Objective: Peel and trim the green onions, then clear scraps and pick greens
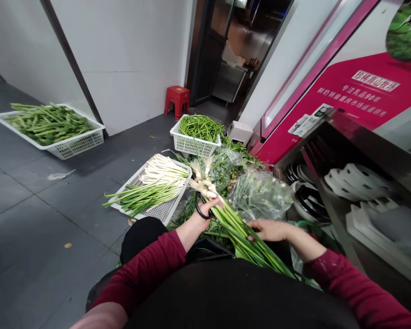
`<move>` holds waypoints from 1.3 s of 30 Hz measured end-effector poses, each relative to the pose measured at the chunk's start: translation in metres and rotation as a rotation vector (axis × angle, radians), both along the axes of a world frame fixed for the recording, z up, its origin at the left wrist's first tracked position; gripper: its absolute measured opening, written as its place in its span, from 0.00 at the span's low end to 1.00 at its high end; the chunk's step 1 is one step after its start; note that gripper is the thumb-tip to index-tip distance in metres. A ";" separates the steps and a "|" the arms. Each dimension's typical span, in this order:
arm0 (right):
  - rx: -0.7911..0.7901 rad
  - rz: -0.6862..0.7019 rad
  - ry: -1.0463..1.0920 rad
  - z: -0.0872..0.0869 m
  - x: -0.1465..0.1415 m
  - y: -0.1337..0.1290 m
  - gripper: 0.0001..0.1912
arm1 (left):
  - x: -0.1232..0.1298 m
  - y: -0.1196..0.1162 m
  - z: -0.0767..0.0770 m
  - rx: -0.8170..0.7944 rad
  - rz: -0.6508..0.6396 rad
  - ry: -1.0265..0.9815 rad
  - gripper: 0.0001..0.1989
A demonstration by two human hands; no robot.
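Note:
A bunch of spring onions [239, 228] with white bulbs and hairy roots lies slantwise before me, roots pointing away. My left hand [207, 212] is closed round the stalks just below the bulbs. A black loop [199, 206], which looks like a scissors handle, hangs at that hand; any blades are hidden. Farther down the bunch, my right hand [269, 230] has its fingers curled at the green leaves. Just left of the bulbs, a white perforated tray [162, 212] holds cleaned spring onions [160, 176], white ends together.
Plastic bags of greens [260, 192] lie beyond my hands. Behind the tray stands a white basket of green beans or stems [200, 128]. Another basket [77, 145] of green stalks is far left. A red stool [177, 99] stands by the doorway; a shelf with dishes [358, 180] is at right.

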State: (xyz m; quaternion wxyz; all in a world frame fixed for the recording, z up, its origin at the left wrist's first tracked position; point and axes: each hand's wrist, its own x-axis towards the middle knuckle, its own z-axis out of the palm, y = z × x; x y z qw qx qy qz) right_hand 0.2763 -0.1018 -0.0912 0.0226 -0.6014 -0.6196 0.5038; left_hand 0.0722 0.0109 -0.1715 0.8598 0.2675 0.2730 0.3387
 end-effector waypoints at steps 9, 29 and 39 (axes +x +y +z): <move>0.219 -0.327 -0.031 -0.006 -0.043 0.038 0.26 | -0.003 -0.001 0.005 0.031 -0.004 -0.064 0.13; 0.481 -0.712 -0.344 -0.004 -0.005 0.029 0.09 | -0.006 -0.002 -0.003 0.044 -0.007 0.114 0.14; 0.012 -0.896 0.534 0.000 -0.037 0.066 0.16 | -0.008 -0.011 0.007 0.202 -0.021 0.087 0.16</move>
